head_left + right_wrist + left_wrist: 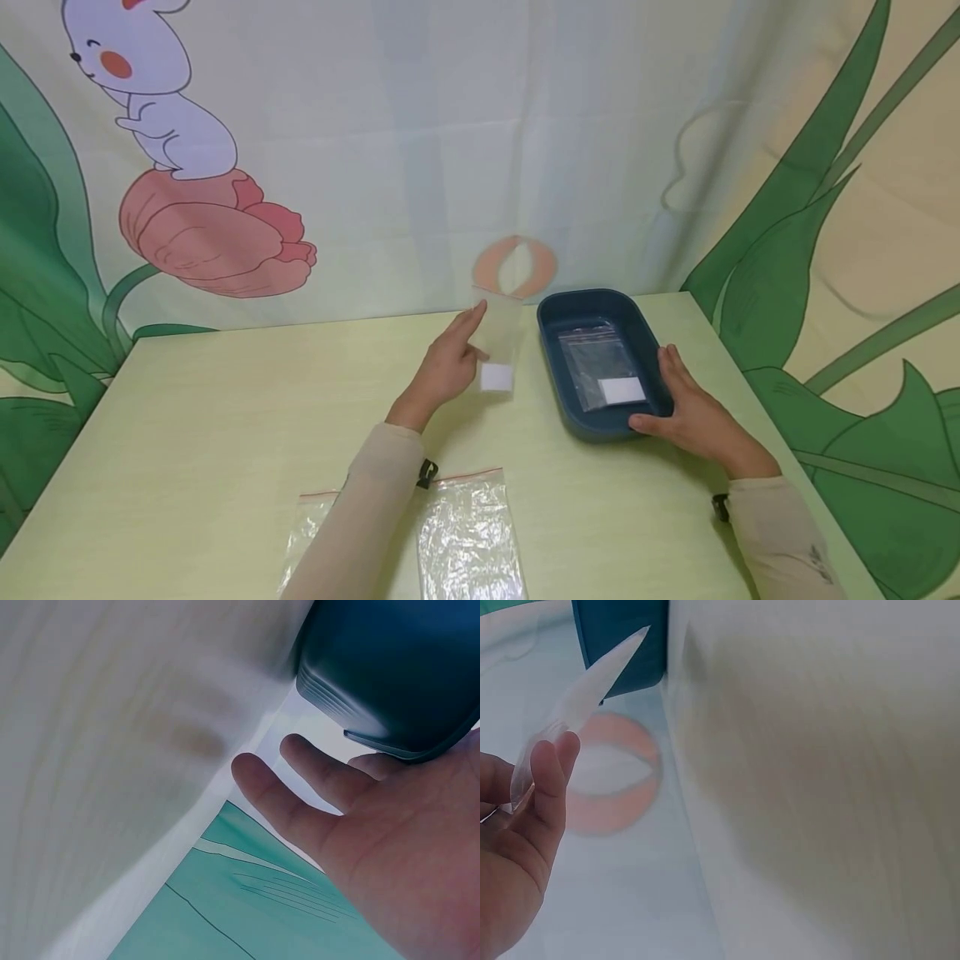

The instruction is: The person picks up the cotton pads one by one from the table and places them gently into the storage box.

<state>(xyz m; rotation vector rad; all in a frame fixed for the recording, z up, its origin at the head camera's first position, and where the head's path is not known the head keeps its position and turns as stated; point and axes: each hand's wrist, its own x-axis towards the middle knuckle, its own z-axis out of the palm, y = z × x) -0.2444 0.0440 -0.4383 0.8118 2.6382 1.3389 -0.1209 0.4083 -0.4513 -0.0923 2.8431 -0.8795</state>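
A clear zip bag (pixel 501 333) with a white rectangle (pixel 497 377) near its bottom is pinched at its left edge by my left hand (pixel 447 364), above the table. In the left wrist view, the thumb and fingertips meet on the bag (pixel 585 694). Just right of it stands a dark blue bin (pixel 550 367), with another clear zip bag (pixel 588 367) lying inside. That bag also has a white rectangle (pixel 622 390) in it. My right hand (pixel 693 412) rests at the bin's near right rim, its fingers extended, as the right wrist view shows.
Two larger clear bags with red seal lines lie at the table's front: one (pixel 471 533) in the middle, another (pixel 306 529) partly under the left forearm. A printed curtain (pixel 420 167) hangs behind the pale table (pixel 225 417). The table's right edge runs close beside the bin.
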